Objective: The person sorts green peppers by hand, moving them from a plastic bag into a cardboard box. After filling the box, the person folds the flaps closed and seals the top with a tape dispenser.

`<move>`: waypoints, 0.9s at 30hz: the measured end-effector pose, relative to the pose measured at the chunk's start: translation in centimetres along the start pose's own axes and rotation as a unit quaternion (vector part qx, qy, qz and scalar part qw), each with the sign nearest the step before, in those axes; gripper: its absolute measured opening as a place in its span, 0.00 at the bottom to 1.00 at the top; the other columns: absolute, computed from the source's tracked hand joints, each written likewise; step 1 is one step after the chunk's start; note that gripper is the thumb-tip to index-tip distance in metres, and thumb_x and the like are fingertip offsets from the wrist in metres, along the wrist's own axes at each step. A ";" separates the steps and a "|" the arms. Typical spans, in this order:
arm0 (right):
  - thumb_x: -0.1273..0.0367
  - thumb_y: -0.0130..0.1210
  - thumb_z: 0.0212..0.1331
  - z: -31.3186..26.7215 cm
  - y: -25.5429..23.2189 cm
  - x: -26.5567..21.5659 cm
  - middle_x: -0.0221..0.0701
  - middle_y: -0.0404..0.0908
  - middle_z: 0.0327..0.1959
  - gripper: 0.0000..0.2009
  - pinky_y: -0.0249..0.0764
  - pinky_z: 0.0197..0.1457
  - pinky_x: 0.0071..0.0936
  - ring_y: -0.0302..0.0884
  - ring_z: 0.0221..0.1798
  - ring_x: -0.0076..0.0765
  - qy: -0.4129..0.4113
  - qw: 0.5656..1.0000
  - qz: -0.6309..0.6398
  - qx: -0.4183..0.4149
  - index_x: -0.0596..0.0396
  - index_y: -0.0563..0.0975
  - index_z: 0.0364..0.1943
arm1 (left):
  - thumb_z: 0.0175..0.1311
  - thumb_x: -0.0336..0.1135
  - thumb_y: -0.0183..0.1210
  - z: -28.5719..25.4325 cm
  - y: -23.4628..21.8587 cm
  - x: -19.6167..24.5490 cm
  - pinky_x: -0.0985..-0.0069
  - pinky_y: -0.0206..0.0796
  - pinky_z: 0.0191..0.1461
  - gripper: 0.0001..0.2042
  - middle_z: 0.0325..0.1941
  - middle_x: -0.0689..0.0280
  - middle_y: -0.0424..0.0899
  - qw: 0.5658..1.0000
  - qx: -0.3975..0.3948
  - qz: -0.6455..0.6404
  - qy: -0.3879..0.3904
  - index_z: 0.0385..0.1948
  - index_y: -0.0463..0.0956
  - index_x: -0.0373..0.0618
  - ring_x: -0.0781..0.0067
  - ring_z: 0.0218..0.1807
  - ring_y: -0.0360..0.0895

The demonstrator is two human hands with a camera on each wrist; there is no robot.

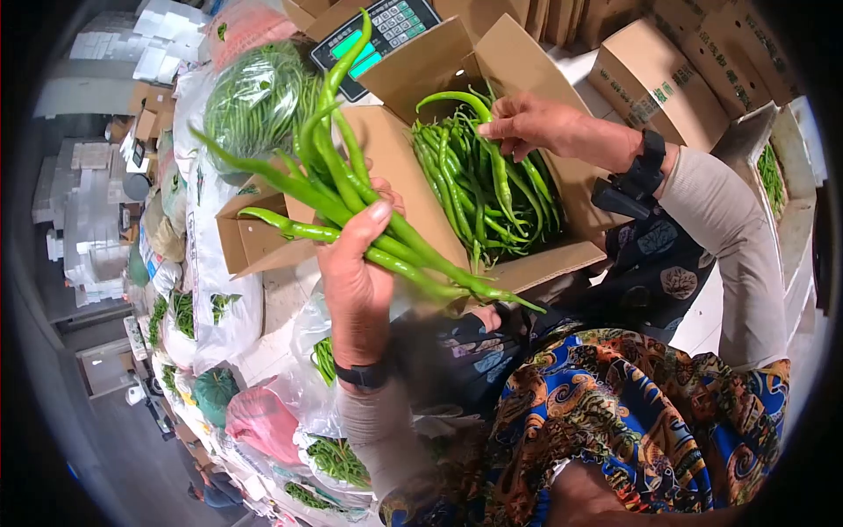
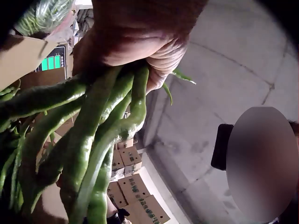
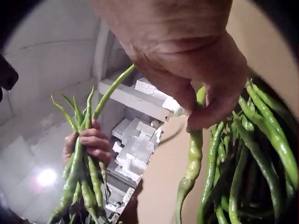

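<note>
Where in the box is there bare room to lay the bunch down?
Bare cardboard shows along the left inner wall of the box, beside the pepper pile. The pile's right side is crowded, with the right hand there. The left hand grips the bunch.

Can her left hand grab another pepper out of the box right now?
Probably not easily: the left hand already grips a full bunch of peppers. The box is open and close, though, where the right hand pinches one.
</note>
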State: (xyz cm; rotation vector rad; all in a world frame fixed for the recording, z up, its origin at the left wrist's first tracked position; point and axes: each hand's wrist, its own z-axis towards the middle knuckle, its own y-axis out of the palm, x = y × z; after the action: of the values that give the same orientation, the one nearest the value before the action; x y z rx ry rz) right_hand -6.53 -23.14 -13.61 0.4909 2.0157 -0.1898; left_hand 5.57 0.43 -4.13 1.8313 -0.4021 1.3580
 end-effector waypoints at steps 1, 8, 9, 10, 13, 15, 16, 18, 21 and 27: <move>0.58 0.62 0.58 0.3 0.4 0.2 0.25 0.74 0.25 0.16 0.74 0.27 0.19 0.74 0.26 0.21 -0.010 0.998 -0.050 0.022 0.57 0.73 0.37 | 0.53 0.24 0.56 -0.2 0.3 0.0 0.75 0.62 0.46 0.26 0.39 0.62 0.72 1.000 0.007 0.011 -0.003 0.57 0.62 0.36 0.72 0.39 0.68; 0.53 0.61 0.57 -1.6 2.2 -1.9 0.32 0.78 0.34 0.30 0.77 0.35 0.23 0.77 0.36 0.25 -0.020 0.965 -0.259 -0.037 0.65 0.71 0.53 | 0.57 0.23 0.55 -0.3 0.0 -1.6 0.73 0.66 0.49 0.23 0.42 0.59 0.75 0.999 0.003 0.016 -0.041 0.57 0.64 0.35 0.70 0.42 0.72; 0.51 0.59 0.58 -1.5 2.3 -1.6 0.34 0.77 0.43 0.33 0.75 0.45 0.26 0.75 0.46 0.26 -0.048 0.986 -0.127 -0.098 0.65 0.68 0.56 | 0.58 0.23 0.55 -0.3 0.5 -1.5 0.74 0.67 0.48 0.23 0.42 0.59 0.75 0.998 0.010 0.005 -0.057 0.57 0.64 0.35 0.70 0.41 0.73; 0.51 0.59 0.58 -2.4 3.0 -2.4 0.34 0.77 0.43 0.33 0.75 0.45 0.26 0.75 0.46 0.26 -0.047 0.985 -0.130 -0.099 0.65 0.68 0.56 | 0.58 0.22 0.55 -0.3 0.9 -1.5 0.74 0.68 0.47 0.23 0.41 0.59 0.75 0.997 0.015 -0.007 -0.073 0.58 0.64 0.35 0.70 0.41 0.73; 0.52 0.58 0.58 -5.2 4.7 -3.8 0.39 0.70 0.58 0.35 0.62 0.64 0.31 0.65 0.62 0.32 -0.164 0.971 0.009 -0.172 0.63 0.63 0.62 | 0.60 0.22 0.55 0.2 1.0 -2.4 0.75 0.69 0.52 0.20 0.46 0.62 0.77 0.996 -0.017 -0.025 -0.089 0.55 0.66 0.38 0.72 0.46 0.75; 0.53 0.58 0.58 -5.4 5.9 -4.1 0.41 0.67 0.62 0.36 0.52 0.72 0.33 0.60 0.68 0.35 -0.202 0.950 0.058 -0.229 0.62 0.60 0.65 | 0.62 0.23 0.55 0.4 2.0 -2.8 0.76 0.68 0.54 0.18 0.49 0.64 0.77 0.993 -0.062 -0.012 -0.100 0.54 0.67 0.40 0.74 0.51 0.75; 0.54 0.59 0.57 -6.1 6.9 -4.7 0.39 0.69 0.60 0.35 0.56 0.70 0.31 0.63 0.65 0.33 -0.208 0.943 0.111 -0.234 0.61 0.62 0.63 | 0.62 0.23 0.55 0.3 2.4 -3.3 0.76 0.68 0.54 0.18 0.49 0.64 0.77 0.992 -0.067 -0.011 -0.102 0.54 0.67 0.40 0.74 0.51 0.75; 0.59 0.61 0.58 -7.7 7.6 -5.4 0.33 0.74 0.52 0.28 0.64 0.61 0.27 0.69 0.56 0.28 -0.201 0.944 0.173 -0.198 0.60 0.68 0.58 | 0.62 0.24 0.56 0.3 3.1 -4.3 0.77 0.69 0.53 0.18 0.49 0.63 0.76 0.993 -0.078 0.016 -0.088 0.54 0.66 0.40 0.75 0.51 0.74; 0.60 0.60 0.57 -7.1 8.1 -4.7 0.32 0.76 0.47 0.24 0.68 0.57 0.27 0.72 0.51 0.27 -0.138 0.959 0.229 -0.089 0.59 0.71 0.54 | 0.63 0.24 0.55 0.5 5.2 -4.5 0.78 0.69 0.52 0.19 0.49 0.63 0.75 0.992 -0.108 0.018 -0.068 0.56 0.65 0.39 0.75 0.50 0.74; 0.64 0.60 0.55 -6.4 5.8 -3.7 0.29 0.77 0.40 0.16 0.70 0.48 0.23 0.73 0.44 0.23 -0.174 0.949 0.255 -0.056 0.57 0.75 0.45 | 0.65 0.25 0.53 1.1 5.9 -5.6 0.74 0.64 0.60 0.22 0.55 0.63 0.70 0.981 -0.144 -0.080 -0.105 0.60 0.60 0.40 0.73 0.57 0.70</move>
State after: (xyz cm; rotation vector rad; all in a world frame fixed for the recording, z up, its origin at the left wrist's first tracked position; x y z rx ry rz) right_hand -7.75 -16.75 -6.90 0.8245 1.4902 0.1487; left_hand 0.29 -5.24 -6.86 1.7269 -0.5224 0.9465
